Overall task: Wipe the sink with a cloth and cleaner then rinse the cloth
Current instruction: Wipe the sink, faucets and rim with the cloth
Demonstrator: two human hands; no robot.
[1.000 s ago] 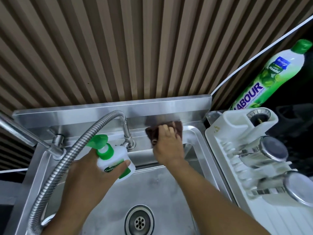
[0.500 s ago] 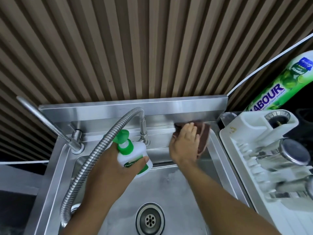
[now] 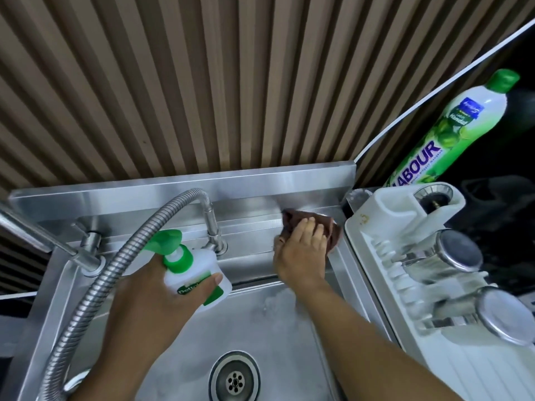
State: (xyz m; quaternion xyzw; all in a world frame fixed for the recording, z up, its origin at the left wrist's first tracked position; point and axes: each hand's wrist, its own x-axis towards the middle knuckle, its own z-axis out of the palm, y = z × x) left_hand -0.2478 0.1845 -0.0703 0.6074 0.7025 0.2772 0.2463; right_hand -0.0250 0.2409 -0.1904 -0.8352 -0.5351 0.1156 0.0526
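The left hand (image 3: 150,308) grips the white cleaner bottle (image 3: 199,277) (green pump top) above the steel sink (image 3: 289,348). Further right, the right hand (image 3: 301,253) presses with flat, extended fingers on the brown cloth (image 3: 333,231) at the sink's back right corner, just beside the white dish rack (image 3: 373,256).

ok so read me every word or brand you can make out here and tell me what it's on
"Dettol": on the spray bottle gripped in the left hand.
"ABOUR": purple letters on the tall green-capped bottle; the dish rack hides the word's start.
"Handal": smaller, on the same bottle, blurry.
Blue badge and fine print there: too blurred to read.
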